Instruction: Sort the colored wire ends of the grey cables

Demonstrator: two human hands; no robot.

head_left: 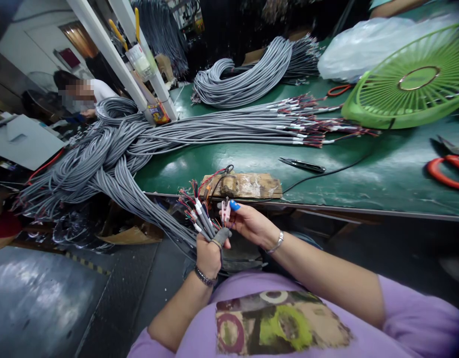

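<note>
My left hand point(210, 251), with a grey covering on its thumb, is wrapped round a bundle of grey cables point(158, 214) just below their stripped ends. Thin coloured wires point(194, 201) fan out above it. Close by on the right, my right hand point(248, 223), with blue on its thumb tip, pinches a small pink clip-like piece point(225, 211) beside the wire ends. Behind the hands, a worn wooden block point(252, 186) with a small fixture lies at the edge of the green table point(222, 156).
Long grey cables point(214, 127) stretch across the table, with a coil point(248, 74) behind. Tweezers point(302, 165), red-handled cutters point(447, 171), a green fan point(412, 82) and a plastic bag point(359, 47) lie to the right. A person point(99, 91) is at the back left, beyond white posts point(114, 54).
</note>
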